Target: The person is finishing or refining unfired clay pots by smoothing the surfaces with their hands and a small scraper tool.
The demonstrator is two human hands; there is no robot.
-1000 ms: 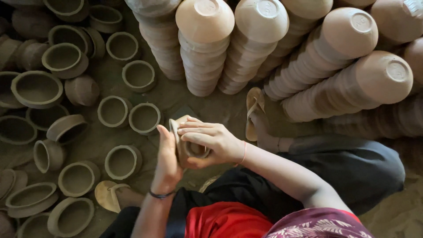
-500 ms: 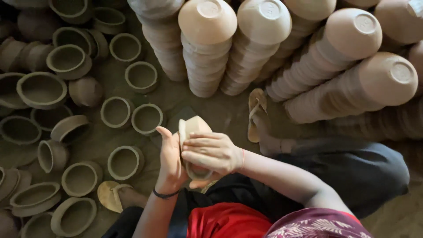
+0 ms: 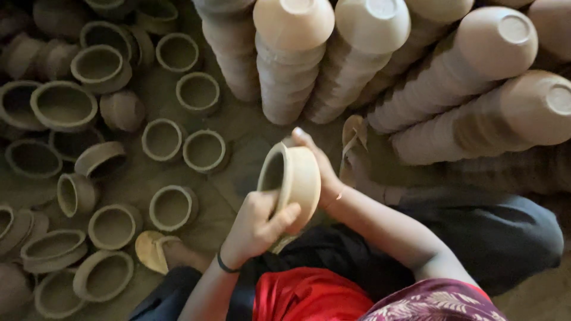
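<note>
Holding an unfired clay bowl (image 3: pixel 292 181) on its side, the person keeps it just above the lap, near the middle of the view, with the open mouth turned toward nine o'clock. The left hand (image 3: pixel 256 229) grips the lower rim: the thumb lies pressed across the outside wall and the fingers curl into the mouth, so the rim is pinched between them. The right hand (image 3: pixel 321 169) supports the bowl from behind, at three o'clock of it; only some fingers and the wrist show, wrapped around the base, and how tight they press I cannot tell.

By my judgement, the step in hand is the working or checking of the rim, with the bowl turned between both hands. A next move would call for a light, even pressure, because raw clay can dent or crack at a thin edge.

Around the bowl, from eight to eleven o'clock, many small damp clay bowls (image 3: pixel 172 207) stand mouth-up on the earthen floor (image 3: pixel 238 128), some leaning on each other. From twelve to three o'clock, tall stacks of upturned paler bowls (image 3: pixel 292 53) rise and lean. A sandal (image 3: pixel 352 139) lies just beyond the right hand, and a foot in another sandal (image 3: pixel 156 251) shows at seven o'clock.
</note>
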